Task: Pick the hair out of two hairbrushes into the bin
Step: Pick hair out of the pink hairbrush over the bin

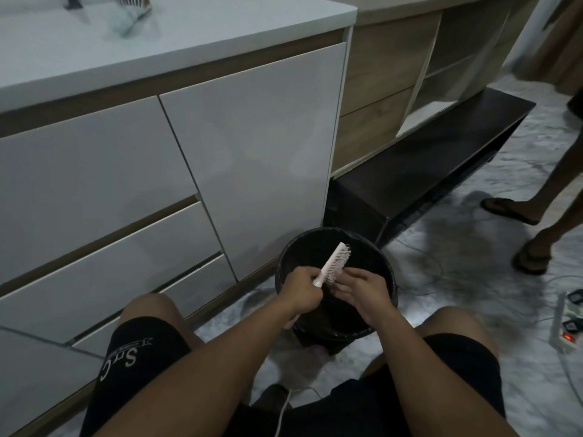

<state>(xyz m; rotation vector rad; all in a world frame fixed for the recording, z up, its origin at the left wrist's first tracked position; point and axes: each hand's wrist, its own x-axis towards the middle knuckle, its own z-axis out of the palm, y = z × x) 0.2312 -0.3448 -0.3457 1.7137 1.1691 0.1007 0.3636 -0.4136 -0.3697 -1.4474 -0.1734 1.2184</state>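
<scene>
- The pink hairbrush (pixel 333 262) is held over the open mouth of the black bin (pixel 383 257), its head angled up toward the far rim and its bristles facing the person's right.
- The left hand (pixel 302 290) is wrapped in a fist round the handle end, which pokes out just past the fingers.
- The right hand (pixel 362 293) sits just beside the bristle rows near the handle. Its fingers are bent toward them as if pinching at hair; whether any strand is caught I cannot tell, as the spot is too small and dim.
- The brush looks like light, stiff plastic, so a one-handed hold on the handle should steady it. The bristles are thin pins that probably flex, so pulling along their length seems safer than across.
- Loose hair is likely soft, near weightless and clingy. It may stick to fingertips, so it should be let go low inside the bin.
- A second brush (pixel 134 7), pale green handle, lies on the white counter (pixel 220 29) near its far edge, well apart from the bin. It too is best taken by the handle.
</scene>
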